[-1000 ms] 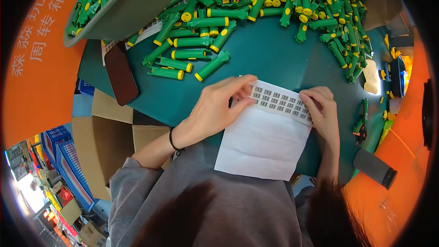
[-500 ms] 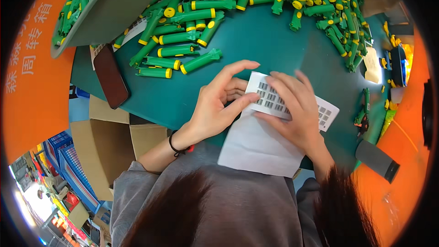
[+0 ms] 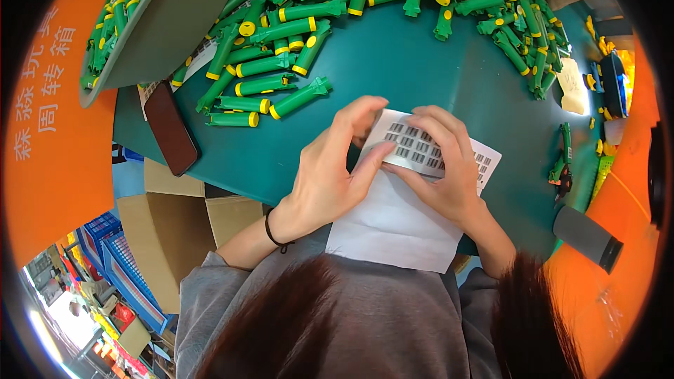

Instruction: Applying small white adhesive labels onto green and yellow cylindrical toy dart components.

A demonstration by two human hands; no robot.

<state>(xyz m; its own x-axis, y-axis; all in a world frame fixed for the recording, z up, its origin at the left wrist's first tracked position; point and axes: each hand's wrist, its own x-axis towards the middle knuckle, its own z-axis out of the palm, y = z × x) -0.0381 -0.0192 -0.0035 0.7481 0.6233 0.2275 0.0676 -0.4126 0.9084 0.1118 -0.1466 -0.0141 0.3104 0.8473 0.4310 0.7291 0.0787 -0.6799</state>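
Note:
A white sheet of barcode labels point(image 3: 415, 156) is held between my two hands near the table's front edge. My left hand point(image 3: 324, 177) grips its left side, thumb on top and fingers bent around the edge. My right hand point(image 3: 455, 175) lies over the right part, with curled fingers on the printed face and the thumb along the lower border. The blank white lower part of the paper point(image 3: 397, 228) hangs toward my body. More printed labels show to the right of my right hand. What the left fingers touch beneath the sheet is hidden.
Green tubes with yellow ends point(image 3: 302, 100) lie loose beyond my left hand, and a large heap point(image 3: 484, 3) covers the far side. A tilted grey tub point(image 3: 168, 28) holds more. A dark red phone point(image 3: 170, 126), a cardboard box point(image 3: 172, 238) and a grey cylinder point(image 3: 586, 237) flank me.
My left hand has closed more around the sheet's left edge. The sheet's right end has shifted slightly left, and my right fingers have curled down onto the labels.

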